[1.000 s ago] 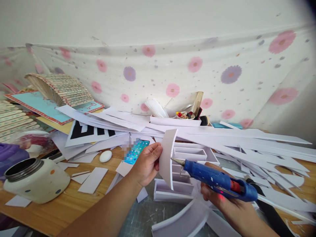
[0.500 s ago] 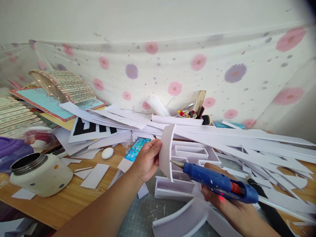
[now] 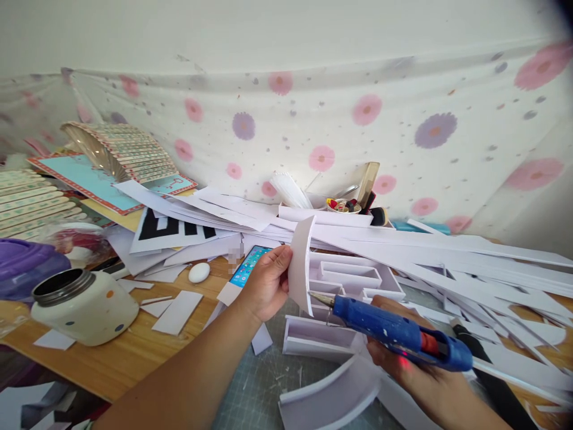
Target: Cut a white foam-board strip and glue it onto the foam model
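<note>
Between the thumb and fingers of my left hand (image 3: 267, 285) is a curved white foam board piece (image 3: 301, 263), held upright above the work. My right hand (image 3: 403, 364) is wrapped round a blue hot glue gun (image 3: 380, 325), with a white glue stick (image 3: 505, 373) sticking out of its back. The nozzle touches or nearly touches the right edge of the curved piece. Below and behind lie white box-like letter shapes (image 3: 349, 275), partly hidden by the gun. A curved white channel (image 3: 331, 397) rests on the grey cutting mat (image 3: 250, 382).
A phone (image 3: 248, 266), a white egg-shaped object (image 3: 199, 273) and a wide-mouthed jar (image 3: 85, 307) stand on the left. Long white strips (image 3: 474, 251) cover the back and right. A tray (image 3: 324, 216) of tools sits by the wall, and a folding fan (image 3: 129, 149) lies far left.
The camera view has shifted slightly, moving the background a little rightward. The curved piece has risen a little relative to the glue gun's nozzle, which now sits lower along its edge.
</note>
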`<move>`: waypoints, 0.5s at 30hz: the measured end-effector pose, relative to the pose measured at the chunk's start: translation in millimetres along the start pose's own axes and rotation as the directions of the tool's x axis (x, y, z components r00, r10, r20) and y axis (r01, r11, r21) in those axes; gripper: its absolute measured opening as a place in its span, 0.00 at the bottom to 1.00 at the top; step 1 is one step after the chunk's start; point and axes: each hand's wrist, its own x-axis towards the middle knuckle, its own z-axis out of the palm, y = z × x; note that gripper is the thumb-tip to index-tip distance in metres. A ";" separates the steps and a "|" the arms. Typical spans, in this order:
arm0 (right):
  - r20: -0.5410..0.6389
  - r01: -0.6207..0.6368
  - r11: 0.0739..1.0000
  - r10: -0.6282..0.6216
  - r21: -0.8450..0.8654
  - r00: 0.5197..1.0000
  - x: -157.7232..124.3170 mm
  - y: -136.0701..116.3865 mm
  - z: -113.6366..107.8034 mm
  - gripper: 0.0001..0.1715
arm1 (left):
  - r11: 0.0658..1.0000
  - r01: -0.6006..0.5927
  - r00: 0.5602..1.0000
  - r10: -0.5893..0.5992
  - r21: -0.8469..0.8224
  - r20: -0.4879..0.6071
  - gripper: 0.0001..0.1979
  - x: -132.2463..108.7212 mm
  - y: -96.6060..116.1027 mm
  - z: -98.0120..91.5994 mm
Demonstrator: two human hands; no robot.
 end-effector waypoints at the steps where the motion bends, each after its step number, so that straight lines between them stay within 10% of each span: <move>1: 0.004 -0.007 1.000 0.007 0.013 1.000 0.4 -0.4 -0.2 0.13 | 1.000 -0.002 1.000 0.002 -0.002 0.000 0.22 0.0 0.1 0.0; 15: 0.013 0.018 0.998 -0.019 0.053 1.000 1.6 -0.1 -0.2 0.11 | 1.000 -0.002 1.000 0.002 0.009 -0.013 0.22 0.3 -0.2 -1.2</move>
